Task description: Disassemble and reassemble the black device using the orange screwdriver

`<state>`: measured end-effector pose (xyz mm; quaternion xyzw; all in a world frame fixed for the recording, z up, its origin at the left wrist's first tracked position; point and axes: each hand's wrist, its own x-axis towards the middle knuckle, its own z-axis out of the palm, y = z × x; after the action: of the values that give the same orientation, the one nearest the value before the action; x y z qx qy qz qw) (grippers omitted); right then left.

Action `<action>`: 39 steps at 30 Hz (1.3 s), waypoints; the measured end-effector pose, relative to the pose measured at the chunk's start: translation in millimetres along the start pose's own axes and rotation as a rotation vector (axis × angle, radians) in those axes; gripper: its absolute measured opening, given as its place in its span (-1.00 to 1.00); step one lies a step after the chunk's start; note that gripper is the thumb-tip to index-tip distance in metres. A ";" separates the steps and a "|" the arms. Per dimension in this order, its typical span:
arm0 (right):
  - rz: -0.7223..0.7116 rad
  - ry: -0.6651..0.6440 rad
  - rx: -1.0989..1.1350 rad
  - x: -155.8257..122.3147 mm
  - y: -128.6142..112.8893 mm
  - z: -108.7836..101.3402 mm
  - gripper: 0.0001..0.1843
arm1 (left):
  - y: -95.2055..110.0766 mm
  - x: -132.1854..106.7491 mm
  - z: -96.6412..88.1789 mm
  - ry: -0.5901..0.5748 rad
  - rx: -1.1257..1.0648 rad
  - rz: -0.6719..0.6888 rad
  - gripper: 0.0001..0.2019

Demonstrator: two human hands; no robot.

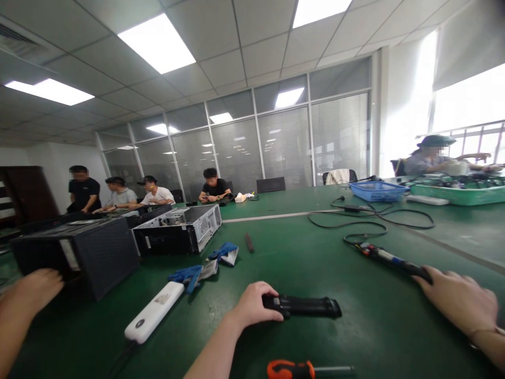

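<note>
My left hand [252,306] reaches in from the bottom centre and is closed on one end of a black bar-shaped tool [305,306] lying on the green table [315,263]. My right hand [461,300] comes in from the right, its fingers closed on the black end of a corded electric screwdriver [389,258], whose cable [366,223] loops away across the table. An orange-handled screwdriver [292,369] lies just in front of me.
Another person's hand [35,287] rests by a black computer case [79,252] at the left. Beyond it lies an open case [181,226]. Blue gloves [205,266], a white power strip [153,311] and blue and green baskets [377,190] are on the table. Several people sit at the far side.
</note>
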<state>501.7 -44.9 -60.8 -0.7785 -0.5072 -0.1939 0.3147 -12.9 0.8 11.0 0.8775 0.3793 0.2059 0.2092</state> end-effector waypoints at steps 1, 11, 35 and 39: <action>-0.010 -0.048 -0.069 -1.0 -13.3 0.2 -0.41 | 0.1 0.4 -0.1 -0.003 0.002 -0.004 -0.53; -0.266 -0.193 0.033 -8.3 -132.7 29.8 -0.53 | -3.0 2.9 2.8 0.007 -0.005 -0.020 -0.52; -0.549 -0.451 0.478 -39.1 -223.4 4.8 -0.65 | -9.2 -6.8 8.7 0.099 0.096 0.039 -0.43; -0.531 -0.428 0.515 -42.8 -223.2 5.8 -0.65 | -10.6 -6.6 9.1 0.182 0.063 0.056 -0.41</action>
<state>280.5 -5.4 -26.1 -0.5397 -0.7757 0.0309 0.3256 -18.4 0.6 -3.4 0.8716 0.3785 0.2783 0.1402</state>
